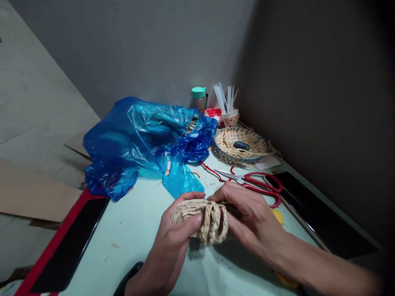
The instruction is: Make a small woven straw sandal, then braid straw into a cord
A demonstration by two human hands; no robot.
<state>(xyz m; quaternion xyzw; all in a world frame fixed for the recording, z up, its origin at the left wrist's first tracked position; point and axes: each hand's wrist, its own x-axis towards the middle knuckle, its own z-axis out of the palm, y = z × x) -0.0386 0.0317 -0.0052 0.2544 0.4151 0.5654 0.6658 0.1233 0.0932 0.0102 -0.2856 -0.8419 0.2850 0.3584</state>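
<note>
A coil of braided straw cord (189,206) is held up just above the pale green tabletop. Several turns of the same braid loop crosswise around its right part. My left hand (175,232) grips the coil's left end, thumb pressed on the near face and fingers behind. On the right side, my right hand (249,216) is closed on the looped braid, its fingers bent over the top. Its fingertips are partly hidden behind the coil. Red-handled scissors (262,185) lie just beyond my right hand, blades partly open and pointing left.
A crumpled blue plastic bag (138,135) fills the back left. A woven basket (224,152) holds straw strips and a dark thread spool (241,145). Behind stand a green-lidded jar (198,98) and a paper cup (231,119) with white sticks. Black panels (321,213) flank the table; grey walls rise behind.
</note>
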